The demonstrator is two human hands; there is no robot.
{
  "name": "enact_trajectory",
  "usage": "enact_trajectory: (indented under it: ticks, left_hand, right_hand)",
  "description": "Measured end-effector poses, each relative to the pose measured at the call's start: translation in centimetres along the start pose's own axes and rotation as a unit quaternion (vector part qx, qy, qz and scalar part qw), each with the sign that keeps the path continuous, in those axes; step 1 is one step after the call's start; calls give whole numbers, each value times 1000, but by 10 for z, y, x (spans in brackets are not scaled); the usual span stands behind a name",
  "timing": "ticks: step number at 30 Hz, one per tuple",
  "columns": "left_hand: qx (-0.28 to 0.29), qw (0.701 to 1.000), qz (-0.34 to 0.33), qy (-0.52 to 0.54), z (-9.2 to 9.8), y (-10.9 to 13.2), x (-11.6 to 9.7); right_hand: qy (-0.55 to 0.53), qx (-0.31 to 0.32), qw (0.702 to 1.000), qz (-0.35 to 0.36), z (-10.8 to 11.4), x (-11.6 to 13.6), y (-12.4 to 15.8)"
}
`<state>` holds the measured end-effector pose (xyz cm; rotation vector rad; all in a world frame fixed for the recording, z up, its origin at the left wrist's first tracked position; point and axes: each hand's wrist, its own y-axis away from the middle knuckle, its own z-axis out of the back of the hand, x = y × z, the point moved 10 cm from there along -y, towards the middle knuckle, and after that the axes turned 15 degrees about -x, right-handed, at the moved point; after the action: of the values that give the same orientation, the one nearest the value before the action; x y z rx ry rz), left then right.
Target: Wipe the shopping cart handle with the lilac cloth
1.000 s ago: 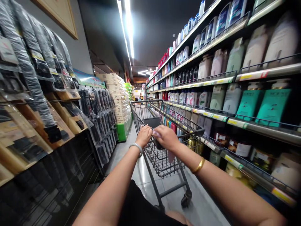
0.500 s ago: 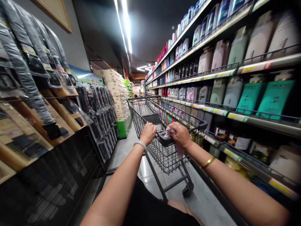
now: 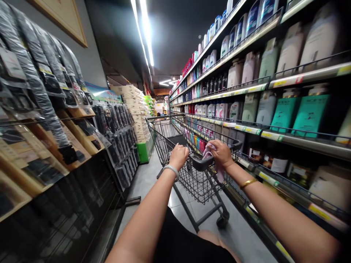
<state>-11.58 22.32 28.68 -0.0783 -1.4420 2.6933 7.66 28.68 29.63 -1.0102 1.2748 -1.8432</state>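
A dark grey wire shopping cart point(image 3: 201, 188) stands in front of me, its black handle point(image 3: 202, 164) turned toward my body. My left hand point(image 3: 178, 156), with a pale bangle at the wrist, is closed around the left part of the handle. In my right hand point(image 3: 222, 152) is a thin pinkish cloth point(image 3: 219, 171), pinched at the right part of the handle and hanging down beside the basket. A gold bangle circles that wrist. The fingers of both hands are partly hidden from this angle.
Shelves of shampoo and lotion bottles point(image 3: 309, 115) run close along the right. To the left hang plastic-wrapped belts point(image 3: 46, 84) and boxed goods point(image 3: 80, 133). Stacked cartons point(image 3: 133, 109) stand farther along the tiled aisle. A cart wheel point(image 3: 222, 220) rests on the floor.
My right hand has slid rightward along the handle with the cloth, away from the left hand. My left hand still grips the handle. The cart sits slightly farther right in view.
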Motion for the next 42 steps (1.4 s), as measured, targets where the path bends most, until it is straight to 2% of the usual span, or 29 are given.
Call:
enact_trajectory:
  ticks: [4, 6, 8, 9, 12, 13, 15, 18, 20, 25, 27, 31, 35, 39, 42]
  left_hand:
    - [-2, 1000, 3, -10, 0, -1, -14]
    - [-8, 1000, 13, -19, 3, -1, -18]
    - [-15, 999, 25, -28, 7, -1, -19]
    - [-18, 999, 30, -32, 9, -1, -18]
    - [-20, 999, 29, -35, 14, 0, -16]
    - [-21, 999, 27, -35, 15, 1, -16]
    - [-23, 999, 23, -34, 17, 1, -14]
    - [-25, 999, 21, -33, 18, 1, -12]
    - [-24, 999, 22, -34, 17, 1, -12]
    - [-27, 998, 36, -37, 14, 1, -7]
    - [-24, 998, 40, -38, 11, 0, -6]
    - [-15, 998, 42, -35, 1, -7, -8]
    - [-7, 999, 42, -23, -9, -13, -11]
    - [10, 999, 31, -11, -21, -18, -15]
    - [22, 1000, 16, -12, -28, -24, -22]
  right_hand:
    - [-2, -11, 999, -32, 10, -18, -2]
    - [0, -21, 998, -61, 15, -17, -2]
    - [-21, -22, 997, -74, 18, 2, -1]
    - [-45, -10, 997, -61, 17, 19, 1]
    - [-111, 52, 991, 45, 11, 81, 10]
    - [-116, 69, 988, 77, 9, 94, 13]
    - [-104, 80, 987, 90, 6, 101, 14]
    - [-61, 70, 995, 20, 2, 85, 10]
    - [-44, 60, 997, 2, 1, 86, 9]
    - [-16, 75, 990, 118, -6, 127, 17]
    - [3, 90, 989, 117, -11, 125, 15]
    - [103, 108, 988, 48, -20, 101, 9]
    - [186, 129, 973, 48, -28, 94, 8]
    - [187, 158, 969, 20, -35, 71, 2]
    - [170, 149, 974, 24, -33, 56, -3]
